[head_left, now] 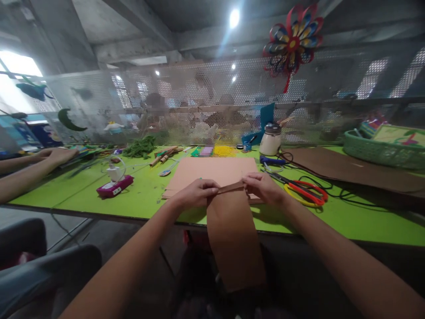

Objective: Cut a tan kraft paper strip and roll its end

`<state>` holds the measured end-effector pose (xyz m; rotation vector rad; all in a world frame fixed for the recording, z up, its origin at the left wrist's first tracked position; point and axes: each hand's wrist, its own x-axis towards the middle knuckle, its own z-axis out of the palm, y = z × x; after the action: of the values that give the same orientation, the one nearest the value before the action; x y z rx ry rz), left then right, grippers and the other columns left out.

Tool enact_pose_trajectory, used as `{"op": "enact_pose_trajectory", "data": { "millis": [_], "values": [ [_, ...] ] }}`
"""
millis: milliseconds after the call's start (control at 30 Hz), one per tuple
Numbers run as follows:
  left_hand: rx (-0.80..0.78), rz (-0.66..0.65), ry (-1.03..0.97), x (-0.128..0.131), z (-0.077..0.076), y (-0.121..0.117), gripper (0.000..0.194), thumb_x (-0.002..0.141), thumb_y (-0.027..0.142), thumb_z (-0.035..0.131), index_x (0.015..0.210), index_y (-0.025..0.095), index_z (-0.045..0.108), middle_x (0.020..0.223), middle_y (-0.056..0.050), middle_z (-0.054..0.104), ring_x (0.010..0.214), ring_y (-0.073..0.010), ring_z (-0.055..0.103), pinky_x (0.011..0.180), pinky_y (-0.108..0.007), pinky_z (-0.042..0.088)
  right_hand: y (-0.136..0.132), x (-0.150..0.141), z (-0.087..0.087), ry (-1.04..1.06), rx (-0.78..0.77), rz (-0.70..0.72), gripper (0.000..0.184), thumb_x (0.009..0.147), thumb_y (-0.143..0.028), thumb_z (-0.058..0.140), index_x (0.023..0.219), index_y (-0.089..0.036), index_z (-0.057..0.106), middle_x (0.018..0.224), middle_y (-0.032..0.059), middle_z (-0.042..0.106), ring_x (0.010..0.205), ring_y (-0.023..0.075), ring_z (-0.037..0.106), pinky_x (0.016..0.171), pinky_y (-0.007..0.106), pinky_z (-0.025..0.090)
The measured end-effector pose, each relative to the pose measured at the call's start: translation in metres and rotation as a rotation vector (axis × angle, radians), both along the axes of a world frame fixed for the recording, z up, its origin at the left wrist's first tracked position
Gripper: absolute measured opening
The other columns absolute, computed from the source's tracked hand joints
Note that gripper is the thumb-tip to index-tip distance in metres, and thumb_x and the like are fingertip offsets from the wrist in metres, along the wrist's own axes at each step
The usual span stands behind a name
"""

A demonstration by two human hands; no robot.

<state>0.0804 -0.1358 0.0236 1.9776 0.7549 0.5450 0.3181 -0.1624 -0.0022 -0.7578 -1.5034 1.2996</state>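
A long strip of brown paper [234, 235] hangs down over the table's front edge, its top end folded over into a narrow band. My left hand [200, 192] pinches the left end of that fold. At the fold's right end, my right hand [260, 186] grips the paper between thumb and fingers. Beneath and behind both hands lies a stack of light brown cardboard sheets [212, 168] on the green table. Just right of my right hand rest scissors [305, 192] with red and yellow handles.
A blue-handled tool [271, 161] with a black cord lies near a lidded jar [270, 139]. Dark brown board [322, 166] and a green basket [381, 150] occupy the right. Leftward are a purple power strip [115, 186] and another person's hand [61, 155]. A mesh partition [186, 102] stands behind.
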Motion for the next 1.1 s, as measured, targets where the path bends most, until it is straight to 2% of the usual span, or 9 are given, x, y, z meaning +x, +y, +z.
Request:
{"op": "enact_pose_trajectory", "data": {
  "millis": [67, 167, 300, 433, 567, 700, 833, 933, 1100],
  "values": [
    [-0.083, -0.044, -0.142, 0.003, -0.001, -0.003, 0.026, 0.079, 0.035, 0.057, 0.089, 0.011, 0.063, 0.082, -0.004, 0.059, 0.076, -0.0136, 0.05, 0.071, -0.024, 0.038, -0.002, 0.001, 0.002, 0.088, -0.006, 0.056, 0.025, 0.076, -0.036, 0.062, 0.09, -0.015, 0.065, 0.073, 0.0032, 0.062, 0.065, 0.0129, 0.057, 0.061, 0.026, 0.046],
    [-0.277, -0.125, -0.286, 0.017, -0.005, -0.006, 0.024, 0.078, 0.032, 0.061, 0.091, 0.013, 0.062, 0.087, -0.004, 0.058, 0.08, -0.0134, 0.051, 0.074, -0.024, 0.038, -0.007, 0.0, 0.006, 0.026, 0.022, 0.13, 0.04, 0.071, -0.028, 0.069, 0.109, -0.018, 0.062, 0.088, 0.0048, 0.066, 0.081, 0.0155, 0.06, 0.073, 0.027, 0.047],
    [-0.559, -0.162, -0.399, 0.042, -0.011, -0.007, 0.023, 0.073, 0.029, 0.068, 0.089, 0.014, 0.062, 0.084, -0.003, 0.058, 0.078, -0.0127, 0.054, 0.072, -0.023, 0.039, -0.01, 0.0, 0.01, -0.04, 0.083, 0.192, 0.031, 0.065, -0.03, 0.072, 0.092, -0.014, 0.069, 0.084, 0.0058, 0.067, 0.081, 0.0189, 0.061, 0.074, 0.03, 0.047],
    [-0.61, -0.083, -0.424, 0.057, -0.012, -0.01, 0.029, 0.067, 0.033, 0.072, 0.086, 0.013, 0.063, 0.081, -0.004, 0.061, 0.072, -0.0127, 0.056, 0.066, -0.021, 0.039, -0.008, 0.002, 0.009, 0.002, 0.077, 0.129, 0.024, 0.064, -0.032, 0.073, 0.079, -0.014, 0.069, 0.079, 0.0051, 0.066, 0.078, 0.0189, 0.06, 0.07, 0.03, 0.046],
    [-0.508, 0.013, -0.361, 0.06, -0.01, -0.012, 0.033, 0.066, 0.033, 0.072, 0.092, 0.014, 0.065, 0.083, -0.004, 0.065, 0.073, -0.0145, 0.058, 0.07, -0.025, 0.041, -0.004, 0.006, 0.008, 0.045, 0.086, 0.056, 0.022, 0.066, -0.032, 0.072, 0.078, -0.014, 0.067, 0.082, 0.0048, 0.064, 0.078, 0.0165, 0.057, 0.069, 0.027, 0.045],
    [-0.369, 0.134, -0.349, 0.052, -0.007, -0.004, 0.032, 0.067, 0.033, 0.071, 0.092, 0.013, 0.066, 0.084, -0.004, 0.067, 0.075, -0.0162, 0.058, 0.072, -0.027, 0.042, -0.004, 0.007, 0.01, 0.085, 0.063, 0.088, 0.025, 0.07, -0.034, 0.069, 0.083, -0.014, 0.064, 0.076, 0.0017, 0.061, 0.067, 0.0114, 0.054, 0.067, 0.025, 0.043],
    [-0.4, 0.168, -0.392, 0.033, -0.002, 0.008, 0.037, 0.07, 0.041, 0.067, 0.094, 0.013, 0.064, 0.086, -0.006, 0.065, 0.08, -0.0171, 0.059, 0.072, -0.027, 0.043, -0.006, 0.005, 0.012, -0.142, -0.008, 0.12, 0.026, 0.075, -0.039, 0.062, 0.081, -0.014, 0.059, 0.063, -0.003, 0.052, 0.051, 0.0067, 0.043, 0.05, 0.019, 0.034],
    [-0.399, 0.153, -0.317, 0.021, 0.002, 0.01, 0.046, 0.076, 0.053, 0.055, 0.096, 0.012, 0.064, 0.08, -0.007, 0.062, 0.073, -0.0149, 0.057, 0.067, -0.026, 0.043, -0.004, 0.004, 0.011, -0.382, 0.079, 0.097, 0.023, 0.077, -0.036, 0.057, 0.072, -0.013, 0.058, 0.06, -0.0029, 0.048, 0.052, 0.0069, 0.039, 0.048, 0.018, 0.029],
    [-0.071, 0.126, -0.043, 0.024, 0.003, 0.004, 0.039, 0.071, 0.041, 0.065, 0.096, 0.012, 0.065, 0.084, -0.005, 0.062, 0.074, -0.0141, 0.054, 0.068, -0.025, 0.041, 0.003, 0.003, 0.008, -0.573, 0.239, -0.002, 0.022, 0.077, -0.032, 0.053, 0.069, -0.013, 0.061, 0.061, -0.0009, 0.05, 0.056, 0.009, 0.04, 0.049, 0.02, 0.029]
  ]
}}
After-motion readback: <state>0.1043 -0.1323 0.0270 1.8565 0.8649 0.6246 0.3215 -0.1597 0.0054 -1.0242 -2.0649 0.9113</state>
